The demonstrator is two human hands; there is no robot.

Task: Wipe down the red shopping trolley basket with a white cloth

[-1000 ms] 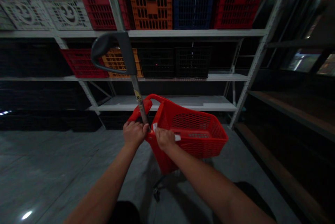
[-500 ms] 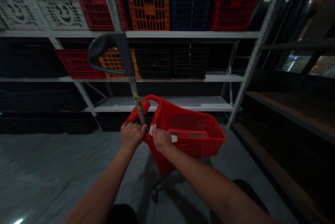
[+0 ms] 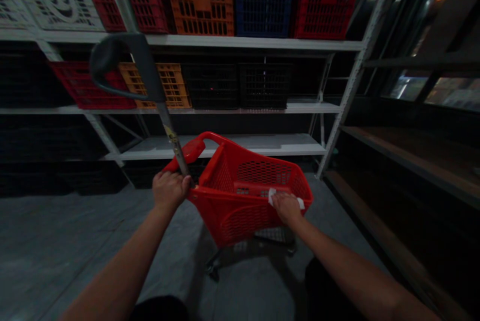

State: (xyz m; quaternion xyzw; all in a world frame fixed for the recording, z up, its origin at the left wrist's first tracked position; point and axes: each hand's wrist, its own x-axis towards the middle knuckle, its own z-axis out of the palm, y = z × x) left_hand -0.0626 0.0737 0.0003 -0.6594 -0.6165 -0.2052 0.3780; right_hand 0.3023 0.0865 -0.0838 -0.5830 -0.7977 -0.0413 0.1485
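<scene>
A red plastic trolley basket (image 3: 243, 211) on small wheels stands on the floor in front of me. My left hand (image 3: 169, 189) is closed round the base of its metal pull rod, which rises to a dark grip handle (image 3: 120, 61). My right hand (image 3: 287, 207) presses a white cloth (image 3: 273, 195) onto the basket's near right rim, fingers closed over it. The basket's red carry handle (image 3: 195, 148) is raised at the left end. Nothing shows inside the basket.
A metal shelf rack (image 3: 240, 41) faces me with red, orange, blue, white and black crates. A darker rack (image 3: 412, 151) runs along the right. Grey floor (image 3: 75, 241) stretches to the left.
My right hand slid the white cloth from the corner by the rod along the rim to the basket's right side. The basket swung round, and the view shifted right.
</scene>
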